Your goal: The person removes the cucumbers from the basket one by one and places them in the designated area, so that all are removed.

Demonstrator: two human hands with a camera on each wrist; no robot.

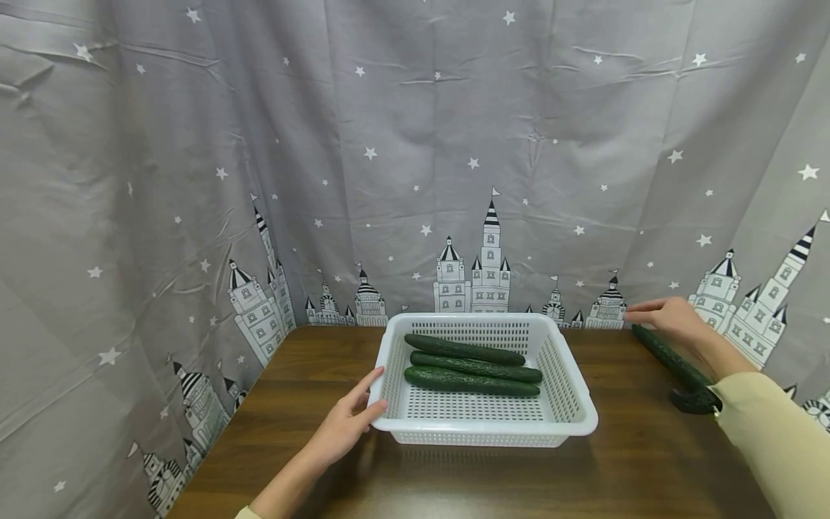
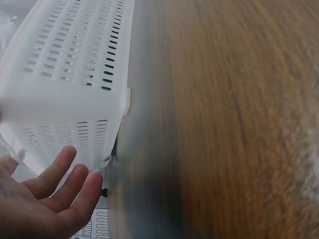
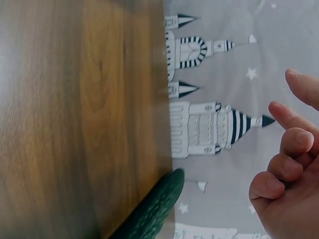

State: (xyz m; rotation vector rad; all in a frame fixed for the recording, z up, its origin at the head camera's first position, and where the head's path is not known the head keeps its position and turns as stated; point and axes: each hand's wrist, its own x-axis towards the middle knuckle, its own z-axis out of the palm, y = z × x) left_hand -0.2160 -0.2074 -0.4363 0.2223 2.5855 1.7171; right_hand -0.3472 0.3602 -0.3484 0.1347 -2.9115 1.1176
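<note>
A white plastic basket with slotted walls stands on the table. Three dark green cucumbers lie side by side in it. At the basket's left rim is my left hand, thumb and forefinger touching the edge. In the left wrist view its other fingers are loosely bent beside the outer wall. My right hand is at the far right, over another cucumber on the table. The right wrist view shows this hand apart from the cucumber's tip, with thumb and forefinger spread and nothing held.
A curved black object is by the right sleeve, at the cucumber's near end. Behind the wooden table hangs a grey curtain printed with stars and castles, which also runs along the left side.
</note>
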